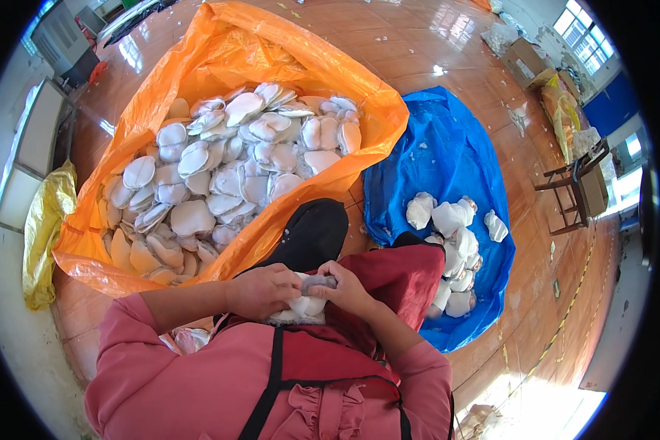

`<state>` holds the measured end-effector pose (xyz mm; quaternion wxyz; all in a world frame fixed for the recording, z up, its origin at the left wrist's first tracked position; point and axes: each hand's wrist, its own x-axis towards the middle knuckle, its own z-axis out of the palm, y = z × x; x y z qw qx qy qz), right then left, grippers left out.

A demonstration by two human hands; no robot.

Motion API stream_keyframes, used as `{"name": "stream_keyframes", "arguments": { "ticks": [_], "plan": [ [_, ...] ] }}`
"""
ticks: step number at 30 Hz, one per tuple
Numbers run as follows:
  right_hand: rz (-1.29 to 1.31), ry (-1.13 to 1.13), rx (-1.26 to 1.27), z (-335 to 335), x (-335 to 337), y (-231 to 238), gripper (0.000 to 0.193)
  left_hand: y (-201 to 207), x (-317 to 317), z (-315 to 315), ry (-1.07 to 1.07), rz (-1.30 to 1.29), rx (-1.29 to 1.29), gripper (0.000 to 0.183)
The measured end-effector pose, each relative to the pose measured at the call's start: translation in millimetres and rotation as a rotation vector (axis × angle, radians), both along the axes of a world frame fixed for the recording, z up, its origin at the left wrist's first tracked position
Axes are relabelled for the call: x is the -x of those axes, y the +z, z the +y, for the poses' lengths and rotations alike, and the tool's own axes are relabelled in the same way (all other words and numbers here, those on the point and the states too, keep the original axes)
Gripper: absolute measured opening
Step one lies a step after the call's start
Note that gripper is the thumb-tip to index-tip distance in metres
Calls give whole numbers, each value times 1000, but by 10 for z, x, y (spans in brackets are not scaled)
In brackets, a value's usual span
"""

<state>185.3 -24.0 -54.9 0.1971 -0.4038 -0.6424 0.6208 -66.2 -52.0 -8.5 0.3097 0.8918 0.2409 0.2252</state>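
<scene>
In my lap I hold a white padded fabric piece [306, 308] with a grey part, between both hands. My left hand [265, 292] grips its left side with curled fingers. The right hand [343, 289] pinches the grey part at the upper right, thumb on top. Beyond my hands, a big orange sack [378, 110] lies spread wide, holding a heap of flat, rounded white pads [253, 187]. To its right is a blue sack [458, 139] laid on the floor. Several bunched white pieces [453, 217] sit on it near my right knee.
A yellow sack [45, 235] leans by the left wall near a white cabinet [33, 154]. At the right stand a wooden chair [576, 187], a yellow bag [561, 110] and a cardboard box [524, 62]. White scraps dot the shiny tiled floor [418, 44].
</scene>
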Motion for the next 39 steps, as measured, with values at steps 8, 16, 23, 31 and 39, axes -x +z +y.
{"name": "stream_keyframes", "arguments": {
  "ticks": [8, 16, 23, 31, 39],
  "plan": [
    [162, 0, -476, -10, 55, -230, 29, 2, -71, 115, 150, 65, 332, 23],
    [106, -255, -153, -167, 224, -227, 17, 281, -356, 180, 199, 324, 63, 30],
    [215, -401, 164, -161, 235, -382, 17, 387, -396, 138, 108, 283, -100, 32],
    [305, -471, 455, -57, 258, -338, 24, 446, -457, 223, 63, 483, 60, 49],
    [433, -521, 528, 296, 217, -281, 16, 444, -687, 262, 324, 498, 8, 63]
  ]
}}
